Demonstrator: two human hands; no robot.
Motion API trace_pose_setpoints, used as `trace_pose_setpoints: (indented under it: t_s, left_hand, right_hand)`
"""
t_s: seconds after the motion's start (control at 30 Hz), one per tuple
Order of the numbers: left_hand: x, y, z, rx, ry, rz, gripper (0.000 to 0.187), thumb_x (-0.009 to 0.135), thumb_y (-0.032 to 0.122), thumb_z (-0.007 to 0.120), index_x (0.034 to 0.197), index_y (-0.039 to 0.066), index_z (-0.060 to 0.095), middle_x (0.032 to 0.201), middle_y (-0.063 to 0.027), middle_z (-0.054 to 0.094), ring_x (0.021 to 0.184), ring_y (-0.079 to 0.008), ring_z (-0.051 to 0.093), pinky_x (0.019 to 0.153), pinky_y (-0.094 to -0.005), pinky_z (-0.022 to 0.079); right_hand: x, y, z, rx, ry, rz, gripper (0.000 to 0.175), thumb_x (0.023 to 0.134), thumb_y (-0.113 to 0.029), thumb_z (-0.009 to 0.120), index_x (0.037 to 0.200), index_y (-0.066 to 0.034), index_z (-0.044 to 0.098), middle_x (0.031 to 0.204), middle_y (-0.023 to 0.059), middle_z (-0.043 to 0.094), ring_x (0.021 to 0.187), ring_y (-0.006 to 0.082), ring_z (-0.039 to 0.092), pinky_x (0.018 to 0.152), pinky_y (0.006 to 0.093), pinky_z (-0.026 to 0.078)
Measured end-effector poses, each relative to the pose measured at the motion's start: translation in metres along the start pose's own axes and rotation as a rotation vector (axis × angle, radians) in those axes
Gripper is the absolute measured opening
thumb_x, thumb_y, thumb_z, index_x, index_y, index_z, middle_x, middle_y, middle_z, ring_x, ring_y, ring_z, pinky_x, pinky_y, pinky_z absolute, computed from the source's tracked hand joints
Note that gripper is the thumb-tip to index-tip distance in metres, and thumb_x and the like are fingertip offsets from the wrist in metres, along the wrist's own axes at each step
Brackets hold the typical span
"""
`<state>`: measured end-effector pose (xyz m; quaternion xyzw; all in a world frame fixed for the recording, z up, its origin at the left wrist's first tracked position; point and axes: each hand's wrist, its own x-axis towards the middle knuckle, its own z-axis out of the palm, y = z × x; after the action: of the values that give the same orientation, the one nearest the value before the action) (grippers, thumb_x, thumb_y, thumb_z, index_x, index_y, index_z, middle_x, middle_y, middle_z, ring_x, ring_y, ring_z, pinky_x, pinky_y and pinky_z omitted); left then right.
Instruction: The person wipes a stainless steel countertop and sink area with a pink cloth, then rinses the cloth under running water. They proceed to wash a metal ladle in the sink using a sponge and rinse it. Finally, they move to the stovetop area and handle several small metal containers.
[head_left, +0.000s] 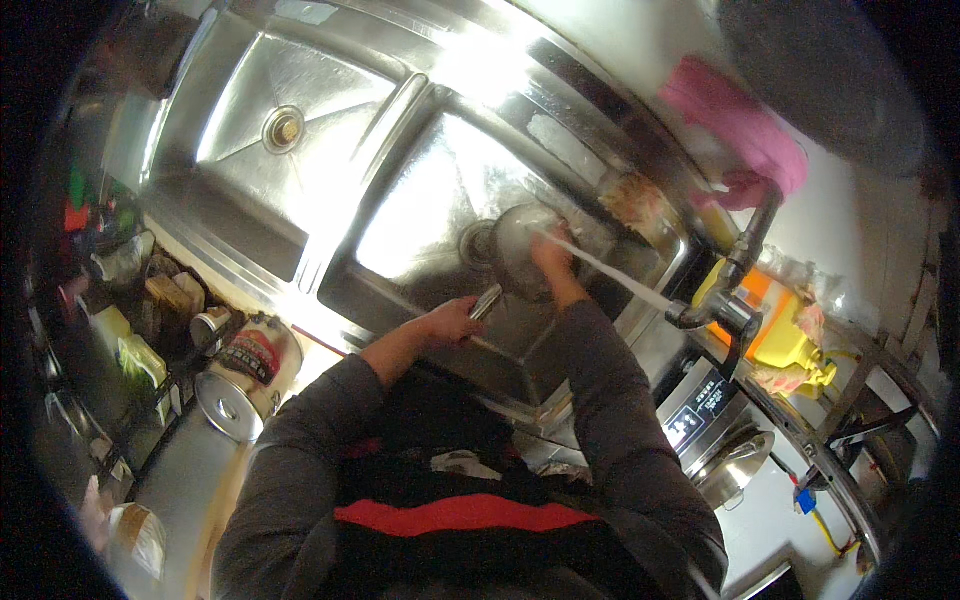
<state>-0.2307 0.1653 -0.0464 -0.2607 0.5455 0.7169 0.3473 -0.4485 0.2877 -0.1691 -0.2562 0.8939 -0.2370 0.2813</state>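
My left hand (451, 321) is closed round the metal handle (486, 302) of a round metal utensil, perhaps a ladle or strainer, over the right sink basin. At the round head (521, 236) of it is my right hand (553, 251), fingers on its surface; the fingertips are partly hidden by blur and water. A stream of water (622, 281) runs from the metal faucet (686, 313) at the right onto the round head. Beside the head, the basin's drain (478, 245) shows.
A second basin (300, 82) with a drain lies to the left. A large tin can (250, 375) stands at the lower left. A yellow and orange jug (772, 322), a pink cloth (739, 124) and a metal pot (739, 465) are at the right.
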Motion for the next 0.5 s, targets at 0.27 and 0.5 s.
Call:
trace_pose_setpoints:
  t_s: [0.27, 0.5]
  left_hand:
    - [0.018, -0.016, -0.002, 0.215, 0.317, 0.249, 0.066, 0.081, 0.017, 0.065, 0.140, 0.003, 0.040, 0.102, -0.0203, 0.066, 0.082, -0.0296, 0.065, 0.072, -0.0410, 0.051]
    - [0.007, 0.001, 0.006, 0.111, 0.258, 0.132, 0.077, 0.085, 0.016, 0.064, 0.153, 0.017, 0.029, 0.090, -0.0152, 0.063, 0.074, -0.0221, 0.061, 0.068, -0.0368, 0.050]
  right_hand:
    - [-0.030, -0.026, 0.002, -0.167, -0.397, -0.126, 0.032, 0.089, -0.024, 0.058, 0.105, 0.0035, 0.063, 0.105, 0.0285, 0.064, 0.101, 0.0413, 0.062, 0.085, 0.0503, 0.048]
    - [0.026, -0.003, 0.048, -0.231, 0.284, -0.089, 0.034, 0.092, -0.026, 0.056, 0.111, 0.0021, 0.061, 0.113, 0.0248, 0.063, 0.099, 0.0385, 0.063, 0.088, 0.0487, 0.048]
